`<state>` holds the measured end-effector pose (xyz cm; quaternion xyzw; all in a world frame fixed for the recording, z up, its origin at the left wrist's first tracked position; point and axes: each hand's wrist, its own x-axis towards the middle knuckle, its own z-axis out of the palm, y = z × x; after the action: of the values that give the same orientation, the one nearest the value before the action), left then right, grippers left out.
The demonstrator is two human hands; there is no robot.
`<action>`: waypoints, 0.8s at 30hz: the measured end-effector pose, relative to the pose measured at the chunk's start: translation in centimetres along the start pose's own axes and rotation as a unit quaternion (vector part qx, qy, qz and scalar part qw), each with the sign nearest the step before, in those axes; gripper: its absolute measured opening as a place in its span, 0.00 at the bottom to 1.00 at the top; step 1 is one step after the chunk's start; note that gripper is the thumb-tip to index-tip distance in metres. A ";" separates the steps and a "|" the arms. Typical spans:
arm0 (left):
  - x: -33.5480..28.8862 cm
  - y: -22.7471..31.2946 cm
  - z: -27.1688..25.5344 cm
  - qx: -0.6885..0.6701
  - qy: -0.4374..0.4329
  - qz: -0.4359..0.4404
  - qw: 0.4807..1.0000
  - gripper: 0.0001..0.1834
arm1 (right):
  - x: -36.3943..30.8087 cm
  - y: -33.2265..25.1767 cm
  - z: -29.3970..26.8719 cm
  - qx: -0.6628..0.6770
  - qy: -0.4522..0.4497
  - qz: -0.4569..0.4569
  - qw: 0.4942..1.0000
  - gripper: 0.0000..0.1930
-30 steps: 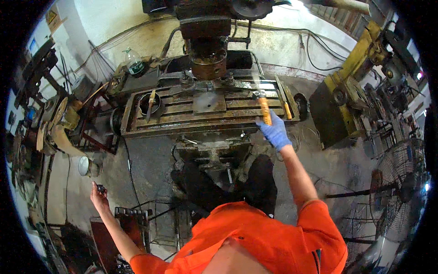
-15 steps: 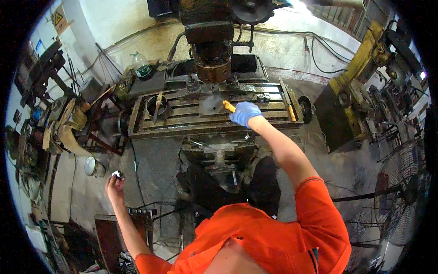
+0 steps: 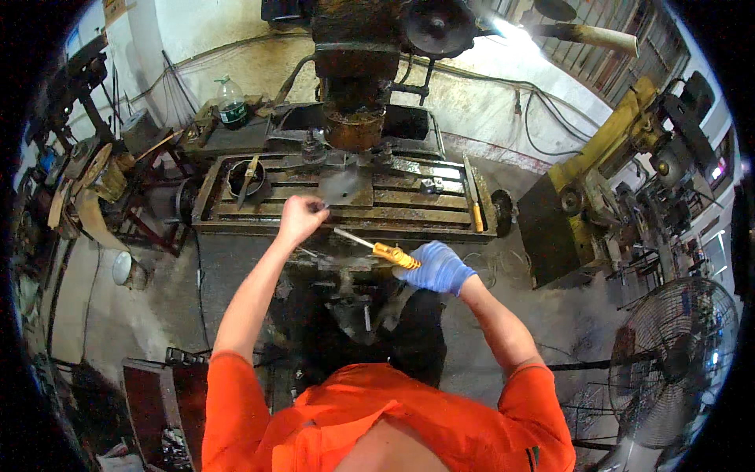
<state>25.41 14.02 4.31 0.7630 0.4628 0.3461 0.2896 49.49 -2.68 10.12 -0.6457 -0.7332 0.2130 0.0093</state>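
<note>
My right hand (image 3: 437, 267), in a blue knit glove, is closed around a tool with a ribbed yellow handle (image 3: 393, 254). Its slim metal rod (image 3: 353, 237) points left, over the front edge of the machine table (image 3: 259, 221). My bare left hand (image 3: 301, 220) is above that table's front edge, fingers pinched on a small dark piece (image 3: 318, 207) whose kind I cannot make out. Just beyond it, a flat grey metal plate (image 3: 340, 187) with a dark hole lies on the slotted table, below the brown machine head (image 3: 354, 130).
A brush (image 3: 248, 179) rests across a round pot (image 3: 236, 187) at the table's left. Toward its right lie a yellow-handled file (image 3: 476, 212) and a small metal block (image 3: 431, 186). A plastic bottle (image 3: 231, 104) stands behind; a caged fan (image 3: 675, 358) is at right.
My left hand has come up from the lower left to the table's front edge. My right hand has drawn the yellow-handled tool back toward me, away from the plate.
</note>
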 end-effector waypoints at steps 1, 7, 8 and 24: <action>1.4 0.0 0.9 0.032 0.017 0.025 0.999 0.12 | 0.0 0.8 -0.5 0.013 0.019 0.006 1.000 0.27; 7.1 -1.4 3.6 0.174 0.027 0.134 0.975 0.12 | 1.7 3.3 -2.7 0.373 0.176 -0.040 0.910 0.15; 7.2 -1.5 3.9 0.185 0.018 0.119 0.975 0.13 | 2.6 3.9 -1.6 0.402 0.187 -0.065 0.894 0.15; 9.3 -1.1 6.9 0.210 0.067 0.119 0.968 0.12 | 3.7 10.4 9.9 0.261 0.187 0.142 0.936 0.20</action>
<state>33.40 22.10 1.80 0.8313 0.4493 0.3237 0.0473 55.80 -1.38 -3.17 -0.7460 -0.5378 0.2711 0.2842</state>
